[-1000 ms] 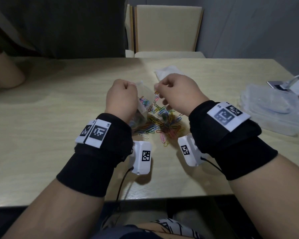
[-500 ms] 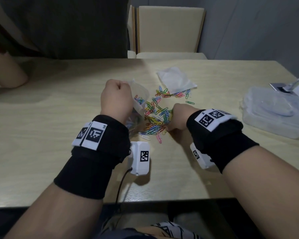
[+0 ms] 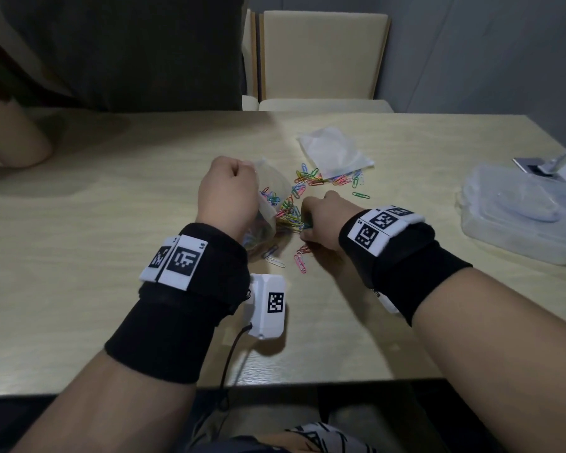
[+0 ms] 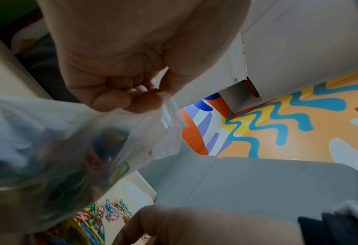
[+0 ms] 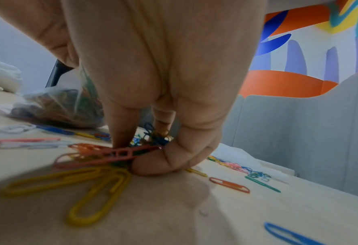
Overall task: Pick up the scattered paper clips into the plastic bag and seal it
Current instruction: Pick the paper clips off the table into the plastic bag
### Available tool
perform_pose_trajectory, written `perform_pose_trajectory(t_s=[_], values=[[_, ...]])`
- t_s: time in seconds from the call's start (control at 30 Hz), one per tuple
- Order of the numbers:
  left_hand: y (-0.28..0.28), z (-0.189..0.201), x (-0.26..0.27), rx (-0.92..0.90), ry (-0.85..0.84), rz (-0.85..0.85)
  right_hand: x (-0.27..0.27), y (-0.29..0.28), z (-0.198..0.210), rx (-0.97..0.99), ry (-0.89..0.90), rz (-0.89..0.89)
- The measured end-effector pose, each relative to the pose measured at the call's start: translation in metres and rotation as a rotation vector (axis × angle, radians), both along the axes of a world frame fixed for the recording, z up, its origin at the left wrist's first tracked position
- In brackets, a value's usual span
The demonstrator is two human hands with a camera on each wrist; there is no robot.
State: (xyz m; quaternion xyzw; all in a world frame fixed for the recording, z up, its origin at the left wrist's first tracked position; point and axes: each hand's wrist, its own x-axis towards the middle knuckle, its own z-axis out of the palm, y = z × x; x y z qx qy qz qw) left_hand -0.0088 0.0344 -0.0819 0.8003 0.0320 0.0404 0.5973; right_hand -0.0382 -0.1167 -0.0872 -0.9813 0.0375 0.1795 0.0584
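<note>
A clear plastic bag (image 3: pixel 272 188) partly filled with coloured paper clips stands on the table, its rim pinched by my left hand (image 3: pixel 227 194); in the left wrist view that left hand (image 4: pixel 129 97) holds the bag (image 4: pixel 54 145) by its zip strip. Loose paper clips (image 3: pixel 311 181) lie scattered just right of the bag. My right hand (image 3: pixel 321 223) is down on the heap, its fingers (image 5: pixel 169 159) pinching a bunch of paper clips (image 5: pixel 115 153) against the table. The bag (image 5: pixel 60 104) shows behind them in the right wrist view.
A second, empty plastic bag (image 3: pixel 335 152) lies beyond the clips. A clear plastic box (image 3: pixel 517 220) sits at the right edge of the table (image 3: pixel 111 223). A chair (image 3: pixel 321 57) stands at the far side. Another person's arm (image 3: pixel 13 142) rests at the far left.
My right hand came down from the bag's mouth to the clip heap and closed on a bunch there. The left hand keeps holding the bag in place.
</note>
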Motion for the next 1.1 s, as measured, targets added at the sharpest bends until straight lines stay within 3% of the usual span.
perform_pose_trajectory(t_s=[0.17, 0.4, 0.47, 0.7, 0.83, 1.1], values=[[-0.003, 0.0, -0.002, 0.009, 0.001, -0.005, -0.005, -0.005, 0.001, -0.032, -0.106, 0.061], [-0.004, 0.001, -0.003, 0.018, -0.016, -0.031, -0.004, -0.016, 0.011, 0.026, -0.133, -0.027], [-0.005, 0.001, -0.003, 0.012, -0.013, -0.033, -0.004, -0.021, 0.018, 0.155, -0.159, -0.093], [-0.01, 0.0, -0.005, 0.026, -0.014, -0.056, -0.008, -0.022, 0.052, 0.996, -0.296, -0.355], [-0.014, 0.002, -0.01, 0.01, -0.009, -0.069, -0.01, -0.011, 0.059, 1.229, -0.193, -0.363], [-0.017, 0.003, -0.013, -0.005, -0.006, -0.089, -0.004, 0.008, 0.066, 0.968, -0.104, -0.32]])
